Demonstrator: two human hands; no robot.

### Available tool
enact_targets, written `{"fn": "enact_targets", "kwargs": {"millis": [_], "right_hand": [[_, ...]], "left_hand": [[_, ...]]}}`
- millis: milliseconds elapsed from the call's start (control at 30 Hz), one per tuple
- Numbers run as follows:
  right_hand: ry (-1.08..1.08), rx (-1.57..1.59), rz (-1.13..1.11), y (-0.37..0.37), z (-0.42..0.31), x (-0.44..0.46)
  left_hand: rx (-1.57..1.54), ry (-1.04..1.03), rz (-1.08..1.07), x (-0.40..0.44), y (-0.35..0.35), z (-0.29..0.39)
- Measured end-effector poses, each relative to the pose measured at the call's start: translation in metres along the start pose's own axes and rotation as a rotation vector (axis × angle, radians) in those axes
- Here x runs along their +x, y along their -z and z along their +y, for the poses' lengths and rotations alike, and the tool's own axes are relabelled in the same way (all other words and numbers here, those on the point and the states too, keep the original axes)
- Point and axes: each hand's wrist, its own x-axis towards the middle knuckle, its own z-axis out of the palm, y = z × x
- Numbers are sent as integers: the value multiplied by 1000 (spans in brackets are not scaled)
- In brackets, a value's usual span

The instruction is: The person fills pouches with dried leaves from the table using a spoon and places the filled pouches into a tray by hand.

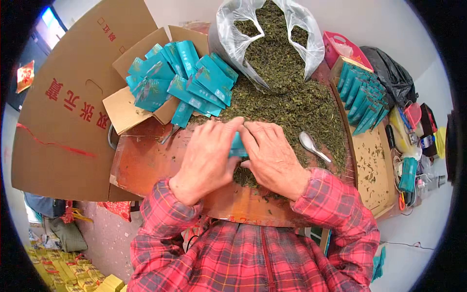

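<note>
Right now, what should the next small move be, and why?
Probably press the packet between the left hand and right hand: both are around it, and the spoon lies apart from them on the leaves. Whether the packet is filled is hidden, so this is only a judgement.

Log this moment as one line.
left hand, right hand: holding teal packet between them | white spoon: lying on dried leaves

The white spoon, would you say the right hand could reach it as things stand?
Probably yes: the white spoon lies uncovered on the leaves beside the right hand, though that hand appears occupied with the teal packet.
</note>
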Motion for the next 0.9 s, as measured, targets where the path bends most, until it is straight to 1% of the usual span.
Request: {"fn": "enact_targets", "kwargs": {"millis": [100, 133, 167, 267, 367, 400, 500, 533, 633, 767, 867, 900], "right_hand": [[-46, 63, -94, -2, 11, -12], [-61, 109, -37, 2, 12, -15], [-95, 144, -25, 5, 12, -19], [-199, 248, 39, 13, 16, -32], [-285, 347, 132, 17, 19, -45], [-312, 376, 147, 19, 19, -48], [-366, 455, 126, 21, 15, -54], [-382, 480, 110, 21, 13, -55], [-427, 534, 118, 10, 10, -60], [-471, 605, 79, 8, 12, -64], [-457, 599, 102, 0, 14, -71], [-410, 497, 138, 2, 16, -74]], "left_hand": [[-46, -58, -11, 6, -6, 5], [-57, -77, -12, 7, -8, 6], [-68, -97, -14, 9, -10, 7], [-131, -136, 134, 12, -10, 6], [-511, 56, 248, 5, -26, -3], [-732, 130, 196, 4, -33, -3], [-1086, 160, -70, 7, -56, -4], [-1153, 210, -51, 8, -61, 3], [-1105, 280, -169, 12, -65, 10], [-1106, 351, -184, 14, -69, 13], [-951, 232, -111, 16, -71, 16], [-898, 187, -89, 17, -72, 17]]}}
